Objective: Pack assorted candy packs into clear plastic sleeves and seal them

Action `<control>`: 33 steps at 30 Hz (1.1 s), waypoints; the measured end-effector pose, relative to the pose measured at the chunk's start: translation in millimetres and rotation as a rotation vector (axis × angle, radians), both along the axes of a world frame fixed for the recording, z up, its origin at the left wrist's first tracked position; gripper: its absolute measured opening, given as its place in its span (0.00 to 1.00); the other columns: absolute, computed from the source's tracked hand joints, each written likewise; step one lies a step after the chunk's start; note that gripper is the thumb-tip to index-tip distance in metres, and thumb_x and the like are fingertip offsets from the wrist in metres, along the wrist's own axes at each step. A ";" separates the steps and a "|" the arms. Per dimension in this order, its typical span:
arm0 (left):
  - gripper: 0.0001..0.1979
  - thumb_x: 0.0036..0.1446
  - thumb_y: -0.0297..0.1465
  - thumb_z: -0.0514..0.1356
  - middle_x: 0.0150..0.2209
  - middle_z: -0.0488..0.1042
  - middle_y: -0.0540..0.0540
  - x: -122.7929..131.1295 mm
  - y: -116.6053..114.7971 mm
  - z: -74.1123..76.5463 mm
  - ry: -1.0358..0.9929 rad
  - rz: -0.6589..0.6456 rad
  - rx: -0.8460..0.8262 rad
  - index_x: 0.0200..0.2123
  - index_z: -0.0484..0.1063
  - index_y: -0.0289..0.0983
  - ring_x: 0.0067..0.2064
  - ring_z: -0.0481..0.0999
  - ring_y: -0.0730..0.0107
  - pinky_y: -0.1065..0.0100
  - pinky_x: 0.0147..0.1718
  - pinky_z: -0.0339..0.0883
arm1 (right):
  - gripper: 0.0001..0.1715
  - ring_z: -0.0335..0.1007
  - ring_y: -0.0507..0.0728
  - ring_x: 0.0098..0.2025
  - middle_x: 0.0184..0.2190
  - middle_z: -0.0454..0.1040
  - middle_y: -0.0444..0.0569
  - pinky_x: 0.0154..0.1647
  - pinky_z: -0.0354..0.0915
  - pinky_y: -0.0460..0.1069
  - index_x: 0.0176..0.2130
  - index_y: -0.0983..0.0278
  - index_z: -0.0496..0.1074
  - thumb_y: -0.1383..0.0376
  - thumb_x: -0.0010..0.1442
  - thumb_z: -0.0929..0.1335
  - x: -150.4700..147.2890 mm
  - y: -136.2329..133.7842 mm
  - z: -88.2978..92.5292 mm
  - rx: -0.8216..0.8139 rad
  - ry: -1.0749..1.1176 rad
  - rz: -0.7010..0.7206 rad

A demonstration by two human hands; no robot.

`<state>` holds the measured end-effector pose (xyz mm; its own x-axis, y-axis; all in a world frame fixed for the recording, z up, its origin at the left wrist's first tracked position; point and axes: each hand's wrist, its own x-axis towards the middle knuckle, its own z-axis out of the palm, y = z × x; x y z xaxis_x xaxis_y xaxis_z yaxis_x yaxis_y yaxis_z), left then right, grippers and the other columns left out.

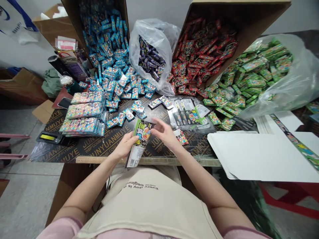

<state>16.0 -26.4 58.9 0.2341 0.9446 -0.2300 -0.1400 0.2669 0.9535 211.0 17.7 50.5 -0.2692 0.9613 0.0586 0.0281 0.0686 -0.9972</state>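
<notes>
My left hand (126, 145) is closed on the left side of a clear printed pouch (139, 141), holding it upright over the table's front edge. My right hand (163, 132) touches the pouch's top right corner, fingers partly spread and pinching at its opening. Inside the pouch a green and colourful packet shows. A small red packet (181, 136) lies on the table just right of my right hand. Several empty printed pouches (186, 113) lie flat a little farther back.
Stacks of filled pouches (84, 114) sit at the left. Blue packets (112, 59) spill from a cardboard box, purple ones fill a plastic bag (152, 56), red ones (199, 53) fill another box, green ones (251, 69) a large bag. White card sheets (261, 156) lie at the right.
</notes>
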 end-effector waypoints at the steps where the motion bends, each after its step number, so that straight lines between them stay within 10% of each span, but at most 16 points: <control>1: 0.19 0.53 0.42 0.63 0.38 0.80 0.44 -0.9 0.6 0.5 0.029 0.004 0.030 0.41 0.77 0.33 0.40 0.77 0.61 0.65 0.42 0.68 | 0.29 0.73 0.60 0.43 0.39 0.77 0.48 0.44 0.71 0.56 0.49 0.59 0.72 0.47 0.52 0.72 -2.8 -1.9 -2.9 -0.048 0.009 0.099; 6: 0.17 0.51 0.42 0.65 0.33 0.81 0.45 -2.5 3.8 -2.4 0.143 0.063 0.070 0.32 0.78 0.32 0.37 0.78 0.60 0.64 0.39 0.69 | 0.18 0.72 0.56 0.34 0.31 0.75 0.45 0.39 0.70 0.53 0.35 0.61 0.73 0.49 0.56 0.70 -11.1 -8.1 -5.8 -0.084 0.046 0.183; 19: 0.27 0.49 0.48 0.62 0.44 0.79 0.42 50.5 11.5 -26.7 -0.680 0.260 -0.313 0.46 0.73 0.34 0.50 0.76 0.53 0.57 0.51 0.67 | 0.24 0.58 0.48 0.22 0.22 0.64 0.38 0.23 0.57 0.44 0.30 0.61 0.66 0.47 0.47 0.74 -27.1 35.8 -37.2 -0.210 0.273 0.004; 27: 0.31 0.47 0.52 0.60 0.44 0.79 0.42 31.9 12.2 -11.3 -0.729 0.350 -0.241 0.46 0.75 0.35 0.51 0.75 0.50 0.56 0.50 0.66 | 0.16 0.68 0.57 0.41 0.39 0.73 0.49 0.43 0.65 0.52 0.37 0.61 0.71 0.51 0.58 0.67 -56.0 50.2 -35.1 0.146 -0.020 -0.047; 33: 0.35 0.34 0.55 0.66 0.42 0.79 0.40 15.3 16.1 -17.2 -0.555 0.336 -0.242 0.41 0.76 0.34 0.45 0.76 0.54 0.63 0.40 0.67 | 0.29 0.61 0.64 0.58 0.55 0.68 0.56 0.59 0.55 0.62 0.54 0.61 0.66 0.52 0.56 0.70 -74.3 50.4 -15.4 0.615 -0.199 -0.233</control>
